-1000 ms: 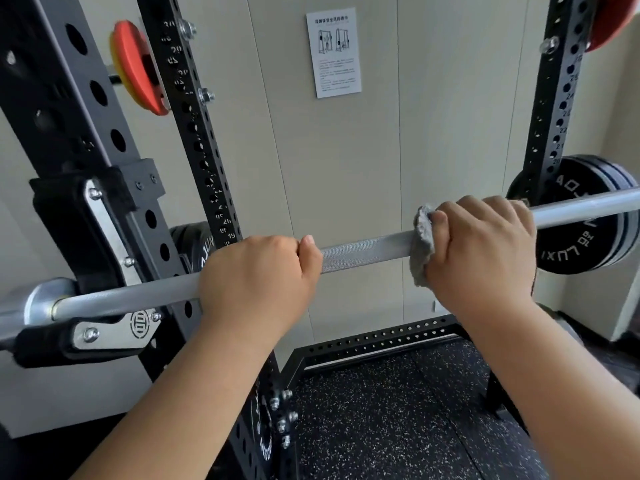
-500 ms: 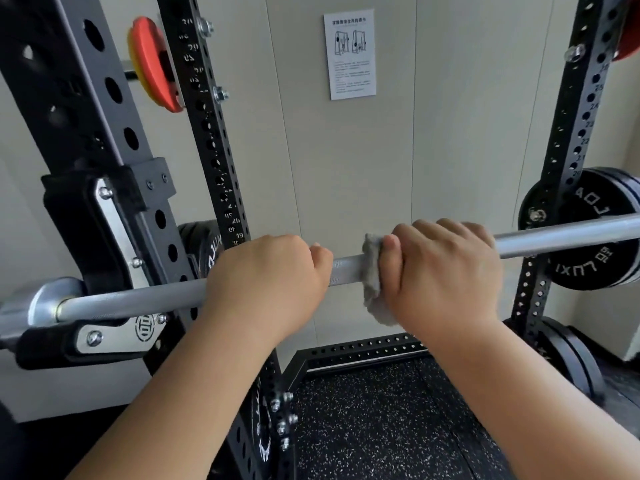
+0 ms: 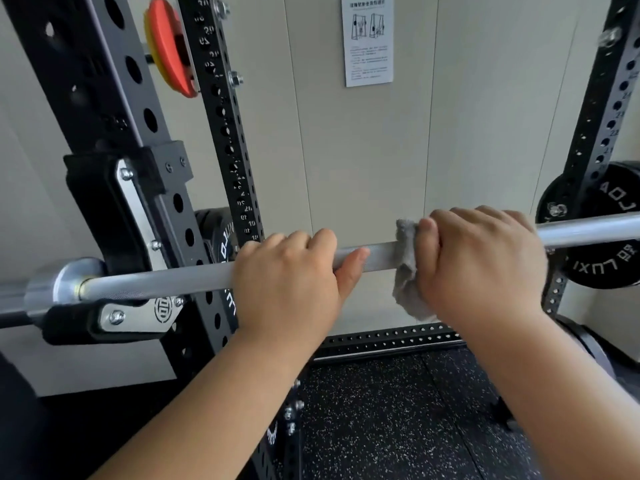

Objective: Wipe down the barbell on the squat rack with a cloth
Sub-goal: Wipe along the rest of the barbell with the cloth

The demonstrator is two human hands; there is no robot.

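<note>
A silver barbell (image 3: pixel 166 280) lies across the black squat rack, resting in the left J-hook (image 3: pixel 114 317). My left hand (image 3: pixel 287 282) grips the bar from above near its middle, thumb pointing right along the shaft. A short gap to the right, my right hand (image 3: pixel 485 258) is closed around the bar with a grey cloth (image 3: pixel 405 268) wrapped between palm and steel. The cloth's loose end hangs below the bar at my right thumb. The part of the bar under both hands is hidden.
Black perforated uprights stand at left (image 3: pixel 221 126) and right (image 3: pixel 602 140). A red plate (image 3: pixel 169 46) is stored high on the left, black plates (image 3: pixel 595 233) on the right. A paper notice (image 3: pixel 367 39) is on the beige wall. Speckled rubber flooring (image 3: pixel 398 417) lies below.
My right hand slid the cloth left along the bar close to my left hand, then back a little to the right. My left hand kept its grip.
</note>
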